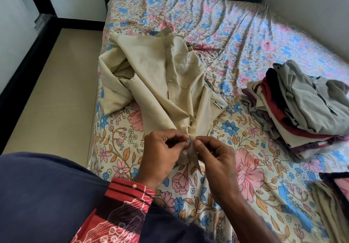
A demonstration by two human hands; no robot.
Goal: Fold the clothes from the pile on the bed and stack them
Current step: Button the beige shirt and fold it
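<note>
Both hands, left hand (160, 152) and right hand (213, 157), pinch the beige shirt (162, 76) at its hem, fingers seemingly fastening a button (188, 140) before folding.

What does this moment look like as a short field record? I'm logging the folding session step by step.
garment in work: beige shirt, spread unfolded on the bed
left hand: pinches the shirt's lower placket at a button
right hand: pinches the facing placket edge
likely action: buttoning, not yet folding
stack: folded clothes, on the bed to the right of the shirt
other clothes: at the right edge, partly out of view
</note>
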